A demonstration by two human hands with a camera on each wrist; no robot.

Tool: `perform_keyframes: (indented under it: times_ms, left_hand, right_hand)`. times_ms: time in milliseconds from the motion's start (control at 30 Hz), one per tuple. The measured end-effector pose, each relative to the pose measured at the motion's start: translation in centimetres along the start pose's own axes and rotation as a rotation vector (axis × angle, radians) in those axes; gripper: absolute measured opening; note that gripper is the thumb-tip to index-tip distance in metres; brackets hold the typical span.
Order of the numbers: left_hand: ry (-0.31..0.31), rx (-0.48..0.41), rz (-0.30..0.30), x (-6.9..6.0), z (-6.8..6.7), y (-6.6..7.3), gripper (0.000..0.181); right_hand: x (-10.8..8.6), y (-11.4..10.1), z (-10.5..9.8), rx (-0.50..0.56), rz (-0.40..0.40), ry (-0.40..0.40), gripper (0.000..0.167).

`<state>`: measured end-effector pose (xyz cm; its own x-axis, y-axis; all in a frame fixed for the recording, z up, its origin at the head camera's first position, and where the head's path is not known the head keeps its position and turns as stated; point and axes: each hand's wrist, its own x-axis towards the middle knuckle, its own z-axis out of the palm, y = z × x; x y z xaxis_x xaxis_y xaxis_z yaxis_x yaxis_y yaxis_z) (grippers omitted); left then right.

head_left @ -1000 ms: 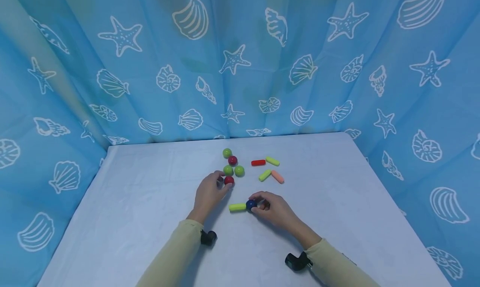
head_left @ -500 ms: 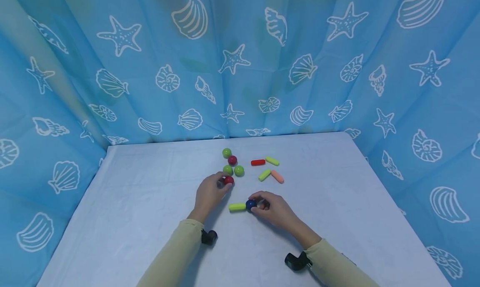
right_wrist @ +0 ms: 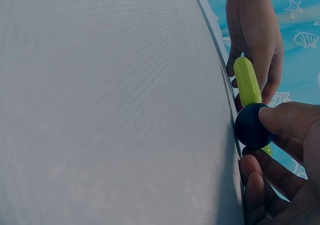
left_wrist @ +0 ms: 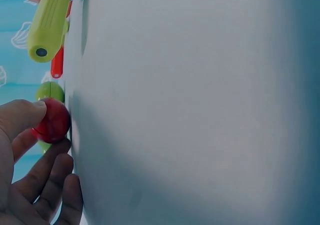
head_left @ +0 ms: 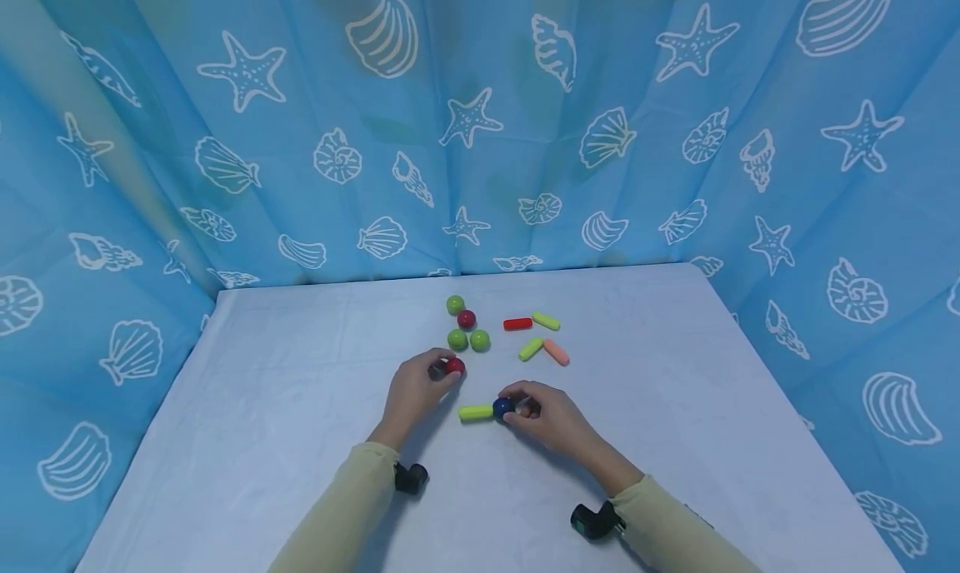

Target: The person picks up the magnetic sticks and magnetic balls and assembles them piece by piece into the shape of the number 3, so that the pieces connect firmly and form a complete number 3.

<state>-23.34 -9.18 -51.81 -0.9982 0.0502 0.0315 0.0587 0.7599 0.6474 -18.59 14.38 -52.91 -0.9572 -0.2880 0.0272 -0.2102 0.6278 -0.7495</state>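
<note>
My left hand (head_left: 414, 391) pinches a red ball (head_left: 454, 367) between thumb and fingers, low over the white table. In the left wrist view the thumb presses on the near side of that red ball (left_wrist: 55, 121). My right hand (head_left: 551, 416) pinches a dark blue ball (head_left: 502, 408). A yellow-green ribbed rod (head_left: 476, 412) is joined to the blue ball and points left, toward the left hand. The rod's free end (left_wrist: 42, 52) has a small dark round spot in its middle. In the right wrist view the blue ball (right_wrist: 253, 127) sits close to the tabletop.
Beyond the left hand lie green balls (head_left: 479, 340) and another red ball (head_left: 467, 319). To their right are a red rod (head_left: 517, 325), yellow-green rods (head_left: 531, 349) and a salmon rod (head_left: 557, 352). A blue shell-print curtain (head_left: 465, 181) hangs behind the table.
My left hand has drawn the red ball slightly toward me and left, away from the green balls. The right hand, blue ball and rod have stayed in place.
</note>
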Motion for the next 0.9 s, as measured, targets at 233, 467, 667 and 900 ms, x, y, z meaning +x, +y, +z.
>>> perform_keyframes:
  times_ms: [233, 467, 667, 900]
  left_hand:
    - [-0.005, -0.031, 0.001, -0.7, -0.5, -0.2, 0.031]
    - [-0.021, -0.047, 0.019, -1.5, -0.8, -0.9, 0.028]
    - [-0.034, -0.059, 0.031, -2.1, -1.1, -1.3, 0.030]
    - [-0.066, -0.075, 0.044, -3.0, -1.5, -1.7, 0.029]
  right_hand:
    - [0.1, 0.0, 0.0, 0.013, 0.004, 0.006, 0.030]
    - [0.1, 0.1, 0.1, 0.012, -0.006, 0.005, 0.030]
    - [0.0, 0.0, 0.1, 0.008, -0.002, 0.012, 0.031]
    - [0.0, -0.2, 0.0, 0.011, 0.017, 0.002, 0.030]
